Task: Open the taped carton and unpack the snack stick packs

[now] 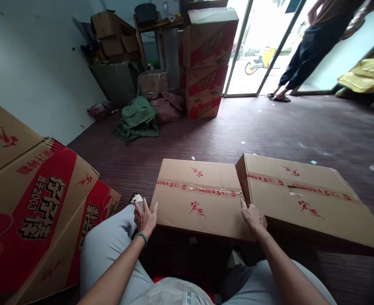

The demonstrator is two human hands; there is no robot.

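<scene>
L hand (145, 218) open by brown box (187, 209), red-print tape (187, 186), R hand (253, 217) at its end, grip unclear

Left hand (145, 218), right hand (253, 217) at opposite edges of taped carton (193, 199)

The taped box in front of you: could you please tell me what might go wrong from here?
1. The right hand rests on the taped box, right against the neighbouring box. If either shifts, fingers could be pinched.
2. The tilted red cartons lean close to the left hand and might slide onto it.
</scene>
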